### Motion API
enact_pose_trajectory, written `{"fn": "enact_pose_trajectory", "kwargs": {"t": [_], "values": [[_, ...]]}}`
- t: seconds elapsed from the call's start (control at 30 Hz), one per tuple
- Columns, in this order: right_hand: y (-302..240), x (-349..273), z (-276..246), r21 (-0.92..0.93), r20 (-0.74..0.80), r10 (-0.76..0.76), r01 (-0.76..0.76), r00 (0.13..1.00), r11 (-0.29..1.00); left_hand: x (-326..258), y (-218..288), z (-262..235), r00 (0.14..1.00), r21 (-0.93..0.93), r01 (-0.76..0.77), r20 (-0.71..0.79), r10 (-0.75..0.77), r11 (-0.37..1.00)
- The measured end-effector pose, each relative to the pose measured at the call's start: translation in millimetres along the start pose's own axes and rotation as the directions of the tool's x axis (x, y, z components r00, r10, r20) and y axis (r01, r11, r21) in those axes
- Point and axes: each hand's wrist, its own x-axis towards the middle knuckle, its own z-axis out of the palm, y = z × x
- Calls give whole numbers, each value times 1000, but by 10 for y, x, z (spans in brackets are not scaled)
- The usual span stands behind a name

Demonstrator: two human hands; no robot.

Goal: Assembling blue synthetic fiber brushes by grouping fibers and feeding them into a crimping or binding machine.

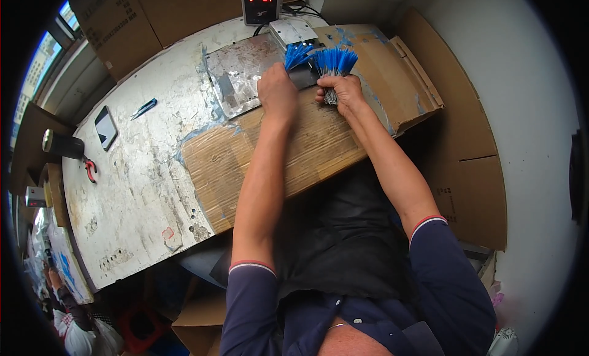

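Left hand (pixel 277 89): closed around a small bunch of blue-tipped pieces (pixel 297 54), tips fanning out above the knuckles. The hand sits at the far edge of the corrugated cardboard sheet (pixel 245 166), partly over the worn metal plate (pixel 239 80). A dark flat piece (pixel 304 77) lies just right of this hand; whether the fingers touch it cannot be told.

Right hand (pixel 345 91): fist clamped on a larger bundle (pixel 334 61) of the same blue-tipped pieces, held upright, blue ends up, pale grey stems showing below the fingers. The two bundles stand close together, blue ends near each other; contact between them cannot be told.

Both bundles are near the far edge of the workbench (pixel 141 190), just in front of a small grey metal block (pixel 292 31) with cables and a box with a red digit display (pixel 261 3).

Toward the left edge of the workbench: a dark phone (pixel 105 126) lying flat, a blue-handled tool (pixel 143 108) beyond it, a dark cylinder (pixel 63 144) on its side, and a small red hook-shaped item (pixel 91 169).

A cardboard flap (pixel 392 74) with blue smears lies at the right edge, under the right forearm.
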Motion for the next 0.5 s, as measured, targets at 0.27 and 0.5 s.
{"fn": "enact_pose_trajectory", "kwargs": {"t": [0.27,0.5], "values": [[-74,47,-64,-65,8,89,-88,996,994,-10,-49,16,994,120,-111,21,109,987],[-46,113,5,-153,-29,63,-67,998,986,-4,-89,11,998,196,36,-60,-24,980]]}}
